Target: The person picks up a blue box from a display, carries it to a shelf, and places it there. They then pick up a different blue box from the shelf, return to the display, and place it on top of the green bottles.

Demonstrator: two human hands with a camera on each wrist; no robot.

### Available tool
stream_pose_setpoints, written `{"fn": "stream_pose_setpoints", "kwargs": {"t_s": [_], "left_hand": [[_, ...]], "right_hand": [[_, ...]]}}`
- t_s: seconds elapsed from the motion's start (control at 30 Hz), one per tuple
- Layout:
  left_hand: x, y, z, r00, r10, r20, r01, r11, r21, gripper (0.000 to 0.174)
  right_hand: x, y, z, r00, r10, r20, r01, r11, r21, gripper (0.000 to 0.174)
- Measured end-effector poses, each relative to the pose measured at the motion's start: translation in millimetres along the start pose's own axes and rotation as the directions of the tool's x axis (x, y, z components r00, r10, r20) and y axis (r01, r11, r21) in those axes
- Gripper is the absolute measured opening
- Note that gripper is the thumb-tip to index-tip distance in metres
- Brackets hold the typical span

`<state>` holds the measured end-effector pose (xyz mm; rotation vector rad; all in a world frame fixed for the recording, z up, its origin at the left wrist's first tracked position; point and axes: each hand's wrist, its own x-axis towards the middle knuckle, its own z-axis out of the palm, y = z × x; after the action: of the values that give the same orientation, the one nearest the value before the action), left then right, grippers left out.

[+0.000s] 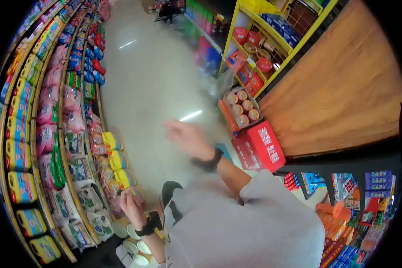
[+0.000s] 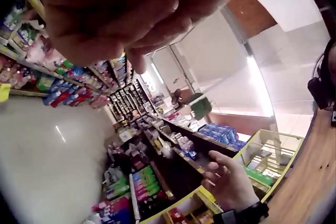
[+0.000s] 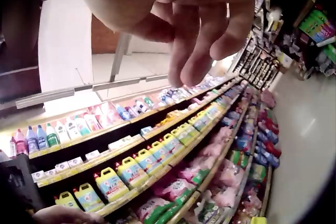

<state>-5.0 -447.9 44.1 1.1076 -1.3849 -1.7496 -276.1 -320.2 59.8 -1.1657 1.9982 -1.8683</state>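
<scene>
In the head view my left hand hangs loosely curled beside the low shelf on the left, with nothing in it. Yellow bottles stand on that shelf's bottom row, just past the fingers. My right hand, blurred, is held out over the aisle floor, also holding nothing. Each wrist wears a black band. The left wrist view shows the left hand large at the top, fingers relaxed, and the right hand lower right. Relaxed fingers of the right hand hang across the top of the right wrist view.
Long shelves of jugs, bottles and bagged goods run along the left of the aisle floor. On the right stand a yellow-framed rack, a carton of tubs, a red box and a wooden counter. White-lidded tubs sit near my feet.
</scene>
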Motion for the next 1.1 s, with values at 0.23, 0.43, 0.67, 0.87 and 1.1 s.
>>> {"fn": "stream_pose_setpoints", "kwargs": {"t_s": [0.23,0.43,0.67,0.87,1.1], "left_hand": [[153,6,65,0.975,-0.139,0.172,0.144,0.989,-0.015,0.014],[319,15,107,0.963,-0.092,0.252,0.096,0.995,-0.001,0.016],[515,81,176,0.895,-0.103,0.434,0.079,0.994,0.073,0.016],[597,128,239,0.897,0.066,0.437,-0.139,0.981,0.139,0.016],[665,136,330,0.823,-0.062,0.564,-0.208,0.893,0.400,0.031]], "right_hand": [[92,54,17,0.959,0.281,-0.024,-0.282,0.958,-0.045,0.030],[225,91,30,0.971,0.161,-0.175,-0.187,0.972,-0.145,0.028],[355,118,19,0.934,-0.102,-0.343,-0.045,0.917,-0.396,0.028],[412,168,24,0.870,0.418,-0.261,-0.485,0.818,-0.309,0.026],[535,237,-3,0.930,0.297,-0.217,-0.355,0.877,-0.324,0.025]]}}
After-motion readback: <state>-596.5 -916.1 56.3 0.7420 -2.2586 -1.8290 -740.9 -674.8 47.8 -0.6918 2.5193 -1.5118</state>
